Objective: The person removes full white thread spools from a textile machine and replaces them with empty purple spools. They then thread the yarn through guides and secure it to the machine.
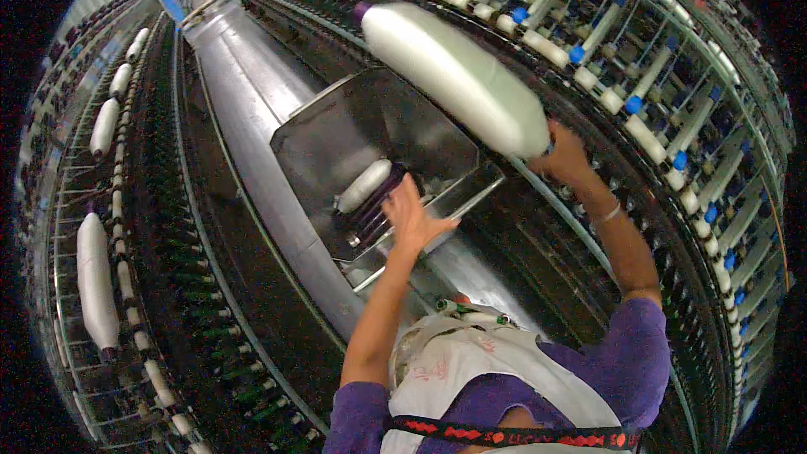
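My right hand (567,158) grips the near end of a large, full white roving bobbin (458,80). The bobbin is held up at a slant over the right machine's edge, and a purple tube tip shows at its far end. My left hand (409,217) is over an open metal bin (328,122), fingers stretched and thumb apart. Beside its fingertips, dark purple bobbin tubes (374,210) lie in the bin; whether the fingers touch them I cannot tell. A smaller white roving bobbin (364,186) lies alongside those tubes.
Spinning frames line both sides of the narrow aisle. White bobbins (98,282) hang on the left, and blue-tipped holders (633,105) run along the right. A long metal surface (252,55) stretches away beyond the bin. Small green-banded tubes (475,313) sit at my apron.
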Available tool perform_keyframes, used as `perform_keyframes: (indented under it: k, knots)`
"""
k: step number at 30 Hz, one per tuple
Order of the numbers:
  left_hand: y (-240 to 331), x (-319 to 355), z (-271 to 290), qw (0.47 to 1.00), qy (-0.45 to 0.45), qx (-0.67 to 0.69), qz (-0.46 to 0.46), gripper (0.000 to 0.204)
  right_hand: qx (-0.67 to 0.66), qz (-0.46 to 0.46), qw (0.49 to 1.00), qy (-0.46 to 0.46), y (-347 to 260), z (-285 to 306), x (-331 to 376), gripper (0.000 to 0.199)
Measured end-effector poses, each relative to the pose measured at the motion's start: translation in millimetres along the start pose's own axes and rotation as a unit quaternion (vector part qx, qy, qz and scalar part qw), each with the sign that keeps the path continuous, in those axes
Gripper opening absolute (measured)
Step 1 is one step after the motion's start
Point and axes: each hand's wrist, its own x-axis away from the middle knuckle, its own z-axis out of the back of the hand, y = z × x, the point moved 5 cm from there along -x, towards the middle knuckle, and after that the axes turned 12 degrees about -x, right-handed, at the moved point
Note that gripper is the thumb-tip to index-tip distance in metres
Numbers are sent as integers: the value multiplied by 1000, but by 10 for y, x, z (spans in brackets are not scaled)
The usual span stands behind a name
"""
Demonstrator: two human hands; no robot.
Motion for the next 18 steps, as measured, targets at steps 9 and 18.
perform_keyframes:
  k: [9,18]
  knots:
    - [-976,805,-533,952,-146,-252,94,110,454,11,859,238,-875,1555,-1464,67]
    - [-955,749,-473,971,-94,-203,83,97,526,144,826,143,-423,2007,-2203,74]
